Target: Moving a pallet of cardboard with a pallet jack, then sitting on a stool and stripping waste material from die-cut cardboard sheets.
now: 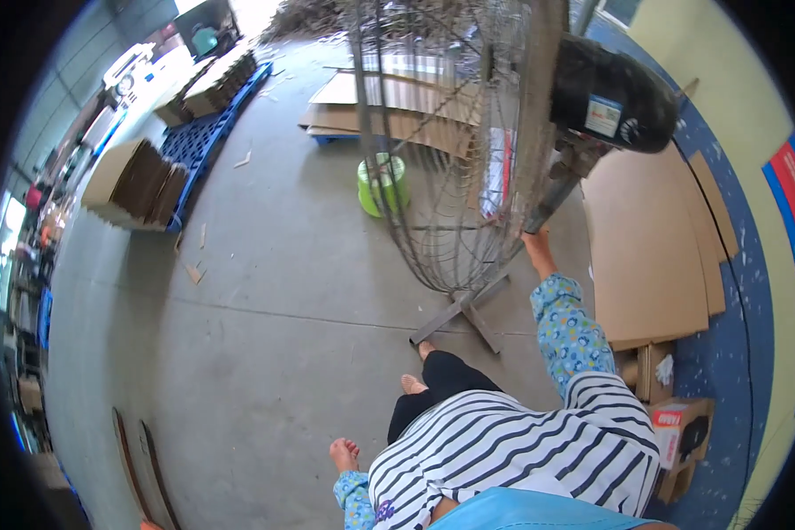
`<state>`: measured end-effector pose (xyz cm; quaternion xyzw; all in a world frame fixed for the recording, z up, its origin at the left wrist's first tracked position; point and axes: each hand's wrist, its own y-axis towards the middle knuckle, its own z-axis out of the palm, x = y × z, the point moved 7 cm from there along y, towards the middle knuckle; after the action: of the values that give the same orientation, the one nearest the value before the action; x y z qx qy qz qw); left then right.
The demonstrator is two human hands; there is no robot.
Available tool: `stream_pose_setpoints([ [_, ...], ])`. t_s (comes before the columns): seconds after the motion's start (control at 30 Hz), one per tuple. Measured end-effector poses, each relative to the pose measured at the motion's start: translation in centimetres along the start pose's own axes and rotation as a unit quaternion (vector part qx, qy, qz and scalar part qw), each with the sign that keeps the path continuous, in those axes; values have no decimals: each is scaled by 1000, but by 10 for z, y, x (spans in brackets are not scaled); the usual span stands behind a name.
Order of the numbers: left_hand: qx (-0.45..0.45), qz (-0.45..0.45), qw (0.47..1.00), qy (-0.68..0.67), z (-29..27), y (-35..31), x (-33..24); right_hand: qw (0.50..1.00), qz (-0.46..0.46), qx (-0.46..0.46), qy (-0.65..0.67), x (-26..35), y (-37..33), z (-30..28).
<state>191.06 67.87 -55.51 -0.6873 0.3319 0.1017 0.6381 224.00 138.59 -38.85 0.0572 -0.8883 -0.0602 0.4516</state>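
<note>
A big standing fan with a wire cage (pixel 450 150) and a black motor housing (pixel 609 93) stands on a grey cross-shaped base (pixel 468 314) on the concrete floor. My right hand (pixel 537 246), in a blue floral sleeve, is stretched forward and closed around the fan's upright pole (pixel 552 199) just under the motor. My left hand (pixel 344 454) hangs low at my side, holding nothing and touching nothing, with its fingers loosely apart. My bare feet (pixel 415 371) stand just behind the base.
A green round container (pixel 382 184) sits behind the cage. Flat cardboard sheets (pixel 654 256) lie to the right, and more lie at the back (pixel 397 110). Folded cartons are stacked on blue pallets (pixel 205 132) at the left. Small open boxes (pixel 680 433) sit near my right side.
</note>
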Motion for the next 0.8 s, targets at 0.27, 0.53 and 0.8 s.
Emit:
stream_pose_setpoints([
  [0.27, 177, 256, 869, 384, -23, 61, 16, 977, 33, 62, 201, 25, -15, 14],
  [0.53, 42, 59, 997, 39, -42, 86, 7, 995, 34, 23, 91, 22, -9, 2],
  [0.8, 28, 18, 999, 1, -5, 30, -8, 986, 49, 20, 156, 9, -12, 1],
])
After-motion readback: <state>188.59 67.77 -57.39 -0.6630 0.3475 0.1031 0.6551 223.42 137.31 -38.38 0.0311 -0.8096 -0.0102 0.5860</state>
